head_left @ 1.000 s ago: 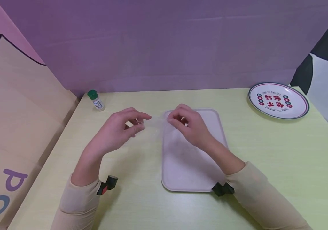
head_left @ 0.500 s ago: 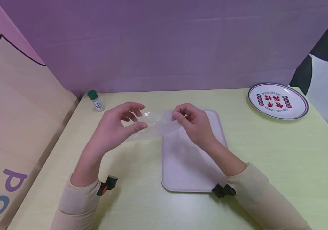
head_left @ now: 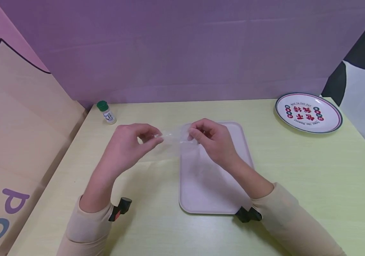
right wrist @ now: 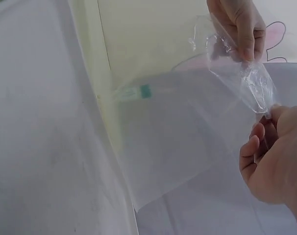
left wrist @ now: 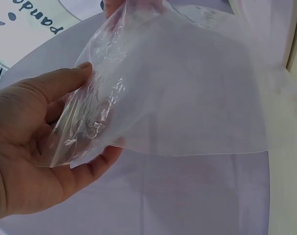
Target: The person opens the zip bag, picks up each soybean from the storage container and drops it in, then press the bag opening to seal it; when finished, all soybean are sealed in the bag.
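Note:
A clear plastic bag [head_left: 169, 147] is stretched between the two hands, above the table and over the tray's left edge. My left hand [head_left: 126, 147] pinches its left side between thumb and fingers. In the left wrist view the bag [left wrist: 187, 93] hangs as a thin, crinkled sheet beside the thumb. My right hand [head_left: 216, 142] pinches the opposite edge, above the pale tray [head_left: 212, 188]. The right wrist view has the bag's gathered edge at the fingertips of the right hand [right wrist: 281, 156]. Nothing shows inside the bag.
A small bottle [head_left: 106, 113] with a green cap stands at the back left of the table [head_left: 157, 220]. At the back right lies an oval plate [head_left: 308, 113] with red lettering. A purple wall [head_left: 189, 53] rises behind the table's far edge.
My left fingers were spread beside the bag half a second ago and now close on it. The right hand has shifted only slightly while gripping the bag.

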### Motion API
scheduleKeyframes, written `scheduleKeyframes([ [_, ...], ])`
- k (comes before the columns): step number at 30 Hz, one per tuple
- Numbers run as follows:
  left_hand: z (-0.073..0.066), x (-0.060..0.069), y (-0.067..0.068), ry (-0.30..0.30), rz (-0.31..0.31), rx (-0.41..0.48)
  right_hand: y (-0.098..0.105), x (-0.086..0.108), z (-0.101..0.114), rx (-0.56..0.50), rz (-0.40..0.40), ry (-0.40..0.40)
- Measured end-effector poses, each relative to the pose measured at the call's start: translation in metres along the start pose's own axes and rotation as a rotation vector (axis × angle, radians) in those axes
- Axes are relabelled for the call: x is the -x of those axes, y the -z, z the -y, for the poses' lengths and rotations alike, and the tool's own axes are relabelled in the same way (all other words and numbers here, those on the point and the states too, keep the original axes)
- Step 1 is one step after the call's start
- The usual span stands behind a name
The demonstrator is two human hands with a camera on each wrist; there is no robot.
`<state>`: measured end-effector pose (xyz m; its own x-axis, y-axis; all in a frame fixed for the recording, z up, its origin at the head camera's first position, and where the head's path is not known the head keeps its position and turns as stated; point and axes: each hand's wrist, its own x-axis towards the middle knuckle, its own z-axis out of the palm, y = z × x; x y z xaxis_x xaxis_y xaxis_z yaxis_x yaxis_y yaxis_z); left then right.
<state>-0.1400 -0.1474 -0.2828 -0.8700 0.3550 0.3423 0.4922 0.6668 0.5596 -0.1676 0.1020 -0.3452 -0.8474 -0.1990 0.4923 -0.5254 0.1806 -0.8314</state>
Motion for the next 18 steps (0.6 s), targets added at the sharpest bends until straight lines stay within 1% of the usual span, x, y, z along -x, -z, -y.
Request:
scheduleKeyframes([
  [5,0.002,-0.0004,0.0017,0.017,0.029,0.004,0.0019,-0.0005,-0.0014,-0.043,0.036,-0.015],
  [8,0.0031,-0.0004,0.0022,0.03,0.065,-0.004,0.0029,-0.0002,-0.0014,-0.025,0.042,-0.015],
  [12,0.0027,-0.0004,0.0015,0.024,0.107,-0.056,0.0025,0.0004,-0.0015,0.031,0.033,0.0],
  [15,-0.0003,0.0003,-0.0007,-0.003,0.103,-0.112,0.0016,0.0014,-0.0012,0.062,0.03,0.014],
  [18,-0.0052,0.0018,-0.0044,-0.027,0.073,-0.156,0.0001,0.0024,0.0004,0.084,0.038,0.037],
])
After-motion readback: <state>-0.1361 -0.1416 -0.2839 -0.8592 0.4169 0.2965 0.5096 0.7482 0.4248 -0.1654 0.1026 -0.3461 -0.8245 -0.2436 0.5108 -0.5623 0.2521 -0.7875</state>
